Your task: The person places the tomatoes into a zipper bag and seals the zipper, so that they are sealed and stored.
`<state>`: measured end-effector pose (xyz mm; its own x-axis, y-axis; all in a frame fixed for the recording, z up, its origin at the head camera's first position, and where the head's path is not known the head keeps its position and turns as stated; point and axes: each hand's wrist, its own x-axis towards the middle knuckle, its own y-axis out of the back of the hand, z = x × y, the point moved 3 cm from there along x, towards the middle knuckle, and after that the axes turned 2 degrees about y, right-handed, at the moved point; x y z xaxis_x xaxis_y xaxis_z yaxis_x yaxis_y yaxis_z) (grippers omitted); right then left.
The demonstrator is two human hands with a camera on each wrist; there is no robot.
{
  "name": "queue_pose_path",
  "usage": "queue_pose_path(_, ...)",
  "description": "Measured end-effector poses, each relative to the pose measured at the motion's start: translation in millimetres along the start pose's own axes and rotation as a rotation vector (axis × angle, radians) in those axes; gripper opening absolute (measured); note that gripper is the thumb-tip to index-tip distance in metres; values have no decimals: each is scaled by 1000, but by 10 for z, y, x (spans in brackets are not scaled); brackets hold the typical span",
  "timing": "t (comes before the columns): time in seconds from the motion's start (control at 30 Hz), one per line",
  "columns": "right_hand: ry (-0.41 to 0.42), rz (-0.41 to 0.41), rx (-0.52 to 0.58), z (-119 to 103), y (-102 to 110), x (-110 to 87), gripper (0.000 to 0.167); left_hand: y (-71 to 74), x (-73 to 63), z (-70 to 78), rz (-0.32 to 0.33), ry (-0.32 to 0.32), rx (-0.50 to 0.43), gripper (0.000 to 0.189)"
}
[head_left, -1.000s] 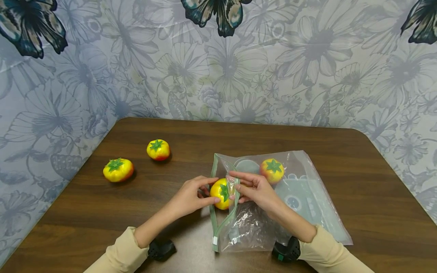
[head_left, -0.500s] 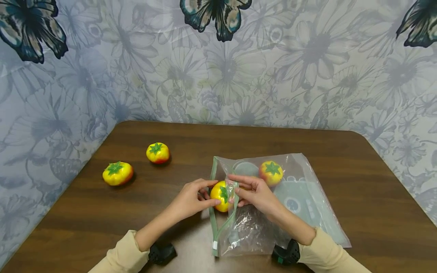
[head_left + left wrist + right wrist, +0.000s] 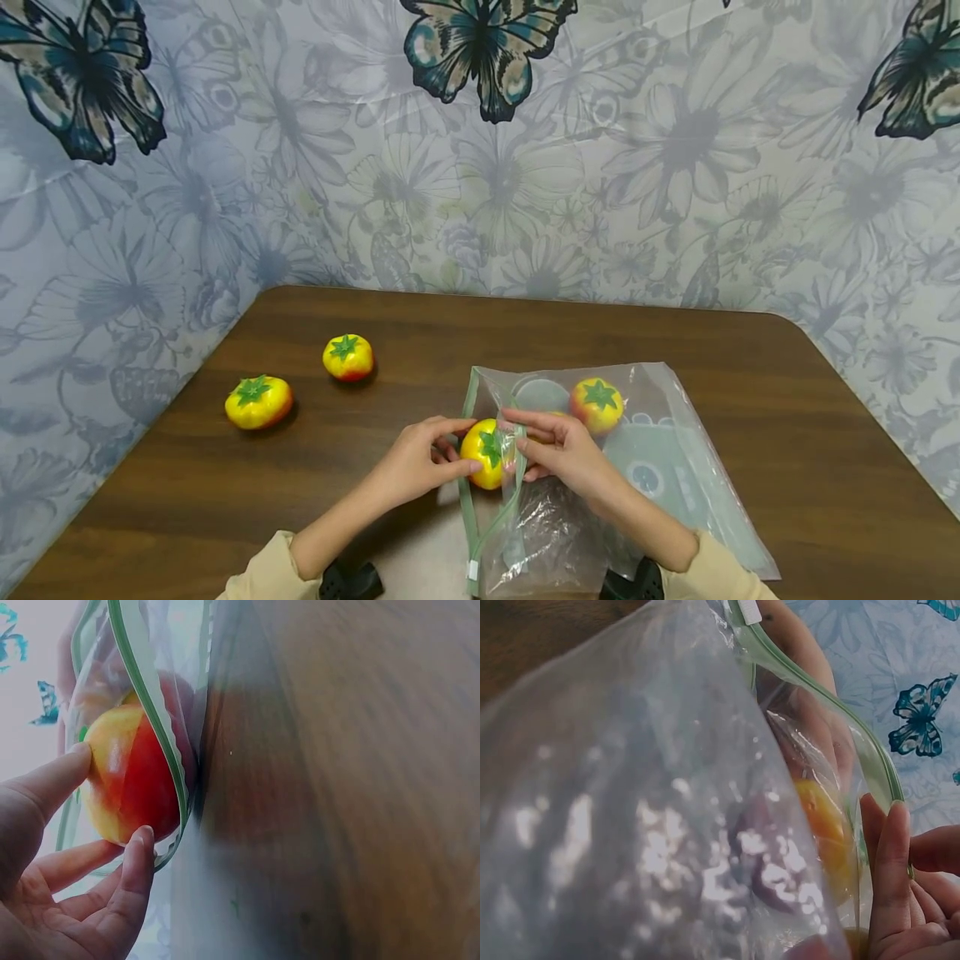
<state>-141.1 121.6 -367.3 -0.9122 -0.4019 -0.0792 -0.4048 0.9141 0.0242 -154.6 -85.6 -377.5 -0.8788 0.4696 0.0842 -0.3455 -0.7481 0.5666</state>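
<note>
I see left hand [image 3: 412,465] grasping a toy tomato [image 3: 478,457] — right hand [image 3: 564,450] pinching the zip bag [image 3: 543,542] — before the counter's far edge [image 3: 637,315].

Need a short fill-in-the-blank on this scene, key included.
1. The left grip holds a fruit whose skin is red and ____.
2. The right grip pinches the ____-coloured edge of the clear bag.
3. Untouched fruits lying outside the bag number ____.
4. The slider on the bag's edge is coloured ____.
Missing words: yellow; green; two; white.
</note>
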Motion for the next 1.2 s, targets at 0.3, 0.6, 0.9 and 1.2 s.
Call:
queue_pose_path(0.3,30,3,24,-33,20,7,44,-8,21,-8,12,-5,9,49)
queue_pose_path(0.6,53,9,20,-72,30,5,44,-16,61,28,15,4,16,51)
queue_pose_path(0.9,36,-16,24,-30,0,-7,44,-77,56,69,23,-22,8,52)
queue_pose_path(1.2,37,-14,18,-17,3,6,44,-94,50,57,-10,2,-16,53)
